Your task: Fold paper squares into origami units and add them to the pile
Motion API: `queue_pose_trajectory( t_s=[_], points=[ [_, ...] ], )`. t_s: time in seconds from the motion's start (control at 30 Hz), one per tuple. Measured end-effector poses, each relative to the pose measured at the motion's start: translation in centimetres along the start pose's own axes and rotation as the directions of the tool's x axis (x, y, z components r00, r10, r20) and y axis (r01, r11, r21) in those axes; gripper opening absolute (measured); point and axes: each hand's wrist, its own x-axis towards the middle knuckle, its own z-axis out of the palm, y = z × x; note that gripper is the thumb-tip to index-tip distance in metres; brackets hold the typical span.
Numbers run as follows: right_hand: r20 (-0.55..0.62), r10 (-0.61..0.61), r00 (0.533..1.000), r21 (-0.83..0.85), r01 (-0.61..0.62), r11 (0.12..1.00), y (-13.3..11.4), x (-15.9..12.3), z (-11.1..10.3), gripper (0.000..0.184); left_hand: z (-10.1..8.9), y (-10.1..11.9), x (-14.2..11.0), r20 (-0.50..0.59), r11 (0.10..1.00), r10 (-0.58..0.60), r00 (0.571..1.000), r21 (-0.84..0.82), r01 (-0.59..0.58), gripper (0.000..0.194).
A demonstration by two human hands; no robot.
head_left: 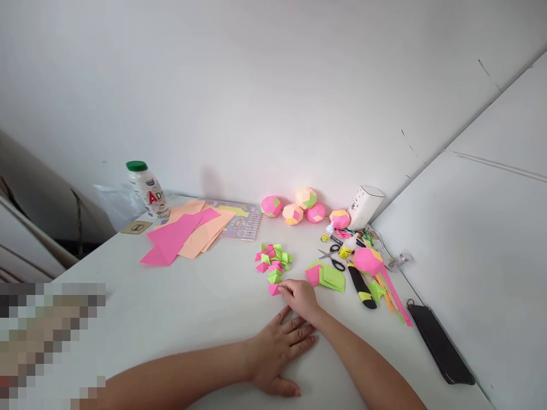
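My right hand point(300, 297) is closed, thumb and finger pinching the edge of a small pink folded paper piece point(274, 290). That piece sits at the near end of a cluster of pink and green folded paper pieces point(273, 258) on the table. Flat on the tabletop, fingers spread, lies my left hand point(280, 350), just in front of the right one and holding nothing. Right of the cluster are square green paper slips point(332, 278) and a pink paper slip point(313, 275).
Paper balls point(306, 198) line the wall. Scissors point(330, 252), glue bottles point(347, 247), a cutter knife point(362, 286) and a pink-and-yellow ball point(368, 261) lie rightward, with a phone point(440, 344) beyond. Paper sheets point(188, 233) and a green-capped bottle point(147, 191) occupy the left.
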Motion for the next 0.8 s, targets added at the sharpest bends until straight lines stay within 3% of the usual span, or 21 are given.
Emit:
queue_pose_trajectory(
  t_s=[0.27, 0.4, 0.63, 0.8],
  points=[
    [-0.028, 0.054, 0.998, -0.052, -0.055, 0.997, 0.1, 0.0, 0.5, 0.021, -1.4, 0.3, -0.4, -0.022, 0.996, 0.017, 1.000, -0.091, -0.019, 0.082],
    [-0.050, 0.069, 0.996, -0.120, -0.075, 0.990, 0.1, 0.1, 0.7, 0.025, -1.1, 0.3, -0.4, -0.050, 0.997, 0.022, 0.998, -0.079, -0.026, 0.082],
    [-0.129, 0.075, 0.989, -0.175, -0.097, 0.980, 0.4, 0.3, 1.0, 0.013, 0.5, 0.2, 0.1, -0.140, 1.000, -0.019, 0.990, -0.021, 0.016, 0.083],
    [-0.103, 0.045, 0.994, -0.178, -0.063, 0.982, 0.5, 0.3, 0.9, 0.009, 0.1, 0.1, -0.1, -0.084, 0.998, -0.004, 0.996, -0.069, -0.002, 0.081]
  ],
)
